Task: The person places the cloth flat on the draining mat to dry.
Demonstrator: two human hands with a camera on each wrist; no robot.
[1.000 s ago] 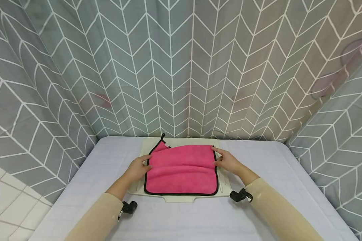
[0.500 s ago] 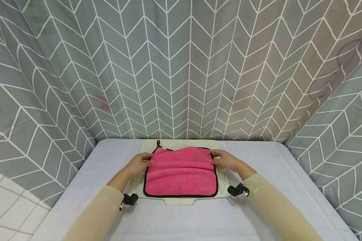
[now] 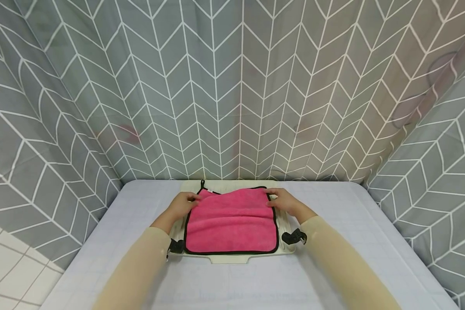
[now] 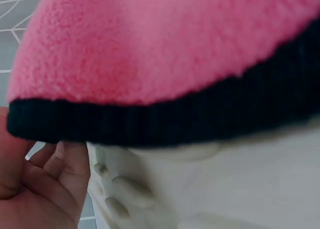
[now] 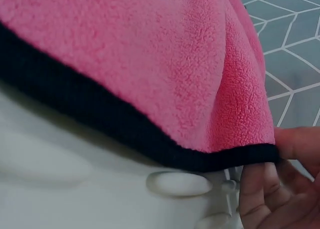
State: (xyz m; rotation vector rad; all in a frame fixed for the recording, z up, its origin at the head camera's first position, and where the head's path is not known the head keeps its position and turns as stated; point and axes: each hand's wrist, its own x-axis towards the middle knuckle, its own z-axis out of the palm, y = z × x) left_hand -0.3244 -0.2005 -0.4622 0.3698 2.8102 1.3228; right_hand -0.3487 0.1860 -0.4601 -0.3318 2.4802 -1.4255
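A pink towel (image 3: 232, 228) with black edging lies across a cream washboard (image 3: 229, 259), with soft ridges running across it. My left hand (image 3: 181, 205) pinches its left edge, and the left wrist view shows the thumb and fingers at the black edging (image 4: 130, 123). On the opposite side my right hand (image 3: 287, 202) pinches the right edge. In the right wrist view the thumb lies over the towel (image 5: 165, 64) and the fingers beneath. A black hanging loop (image 3: 202, 184) sticks out at the far left corner. The underside of the towel is hidden.
The washboard lies on a table with a pale cloth (image 3: 224, 288). Grey patterned curtains (image 3: 236, 86) hang behind and at both sides. Raised bumps (image 5: 179, 184) show on the board. Black wrist cameras (image 3: 293, 237) sit under the cuffs. White tiles (image 3: 11, 269) appear at lower left.
Both hands have moved a little farther away and inward along the towel's side edges. The towel's upper part has bunched, and its far left corner has shifted left and lies flatter.
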